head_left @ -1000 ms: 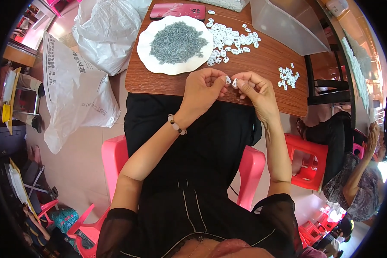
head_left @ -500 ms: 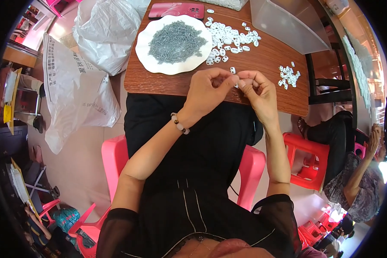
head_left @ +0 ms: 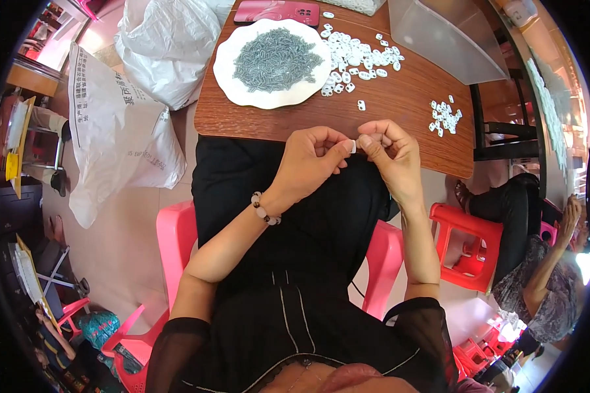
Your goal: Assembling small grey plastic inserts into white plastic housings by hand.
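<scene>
My left hand (head_left: 311, 160) pinches a small white plastic piece (head_left: 353, 147) between thumb and fingertips, just off the table's near edge. My right hand (head_left: 394, 157) meets it there, thumb and forefinger closed at the piece's right side; whatever lies between them is too small to make out. Beyond the hands, many white two-holed plastic pieces (head_left: 354, 56) lie in a loose heap, with a single white piece (head_left: 361, 105) nearer to me. A scalloped white plate (head_left: 226, 78) at the left bears a pile of thin grey spring-like pieces (head_left: 275, 60).
The brown table (head_left: 255, 121) carries a pink phone (head_left: 275, 13), a translucent plastic bin (head_left: 446, 42) and a smaller white heap (head_left: 444, 119) at the right. White sacks (head_left: 121, 137) stand left on the floor. A red stool (head_left: 465, 245) and a seated person (head_left: 537, 275) are at the right.
Both hands have drawn back toward me from over the table's near edge, still together. The white piece now shows more plainly between them. The view has shifted slightly.
</scene>
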A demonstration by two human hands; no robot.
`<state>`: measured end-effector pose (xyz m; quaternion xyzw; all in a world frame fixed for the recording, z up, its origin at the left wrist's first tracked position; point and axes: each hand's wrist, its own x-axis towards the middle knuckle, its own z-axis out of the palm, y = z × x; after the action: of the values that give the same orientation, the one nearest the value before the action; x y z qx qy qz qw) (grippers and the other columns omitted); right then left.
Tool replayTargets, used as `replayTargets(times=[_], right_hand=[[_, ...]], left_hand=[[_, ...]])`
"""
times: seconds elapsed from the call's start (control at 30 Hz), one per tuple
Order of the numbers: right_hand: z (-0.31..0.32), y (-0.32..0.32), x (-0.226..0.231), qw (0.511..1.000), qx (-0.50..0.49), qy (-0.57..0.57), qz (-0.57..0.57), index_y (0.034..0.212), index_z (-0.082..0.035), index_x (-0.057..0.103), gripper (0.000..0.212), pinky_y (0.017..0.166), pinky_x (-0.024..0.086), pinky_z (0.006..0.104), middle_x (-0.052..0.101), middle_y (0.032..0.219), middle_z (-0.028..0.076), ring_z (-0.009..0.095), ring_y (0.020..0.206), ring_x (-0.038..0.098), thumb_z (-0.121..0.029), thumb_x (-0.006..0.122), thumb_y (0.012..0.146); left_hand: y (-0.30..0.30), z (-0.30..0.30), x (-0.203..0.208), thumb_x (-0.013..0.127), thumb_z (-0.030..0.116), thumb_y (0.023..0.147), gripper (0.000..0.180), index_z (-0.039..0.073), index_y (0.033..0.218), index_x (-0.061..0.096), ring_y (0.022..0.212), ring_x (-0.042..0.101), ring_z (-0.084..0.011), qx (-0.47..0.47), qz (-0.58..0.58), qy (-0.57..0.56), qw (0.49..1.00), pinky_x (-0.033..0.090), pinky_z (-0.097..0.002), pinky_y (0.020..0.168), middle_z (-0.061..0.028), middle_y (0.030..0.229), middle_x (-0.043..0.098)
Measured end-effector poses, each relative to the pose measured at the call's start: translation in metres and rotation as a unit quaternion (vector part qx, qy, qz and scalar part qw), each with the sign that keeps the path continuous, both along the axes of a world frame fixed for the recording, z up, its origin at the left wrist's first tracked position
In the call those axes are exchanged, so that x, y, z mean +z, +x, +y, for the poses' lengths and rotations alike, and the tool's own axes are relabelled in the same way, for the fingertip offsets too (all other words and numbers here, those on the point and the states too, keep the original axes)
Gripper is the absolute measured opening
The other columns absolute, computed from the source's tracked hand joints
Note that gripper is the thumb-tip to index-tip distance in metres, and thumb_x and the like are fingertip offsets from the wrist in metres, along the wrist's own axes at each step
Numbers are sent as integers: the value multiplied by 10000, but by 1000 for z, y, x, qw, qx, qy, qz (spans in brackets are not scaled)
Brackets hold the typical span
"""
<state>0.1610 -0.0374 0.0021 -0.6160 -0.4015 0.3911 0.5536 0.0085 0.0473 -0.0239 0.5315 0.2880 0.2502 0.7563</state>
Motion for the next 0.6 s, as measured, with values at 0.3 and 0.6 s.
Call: replayTargets(times=[0.3, 0.6], right_hand=[[-3, -9, 12, 957, 36, 105, -268, 976, -24, 678, 191, 634, 456, 248, 633, 773, 36, 129, 752, 566, -7, 701, 788], [-7, -2, -1, 940, -35, 112, -320, 887, -18, 668, 70, 617, 465, 262, 647, 780, 67, 160, 702, 582, -47, 682, 825]], left_hand=[[-8, 6, 4, 662, 202, 898, 202, 3, 937, 661, 623, 574, -63, -44, -42, -130, 990, 462, -185, 570, -24, 756, 641], [-2, -3, 11, 629, 202, 919, 199, 12, 930, 689, 626, 569, -52, -64, -64, -166, 982, 455, -176, 574, -18, 781, 658]])
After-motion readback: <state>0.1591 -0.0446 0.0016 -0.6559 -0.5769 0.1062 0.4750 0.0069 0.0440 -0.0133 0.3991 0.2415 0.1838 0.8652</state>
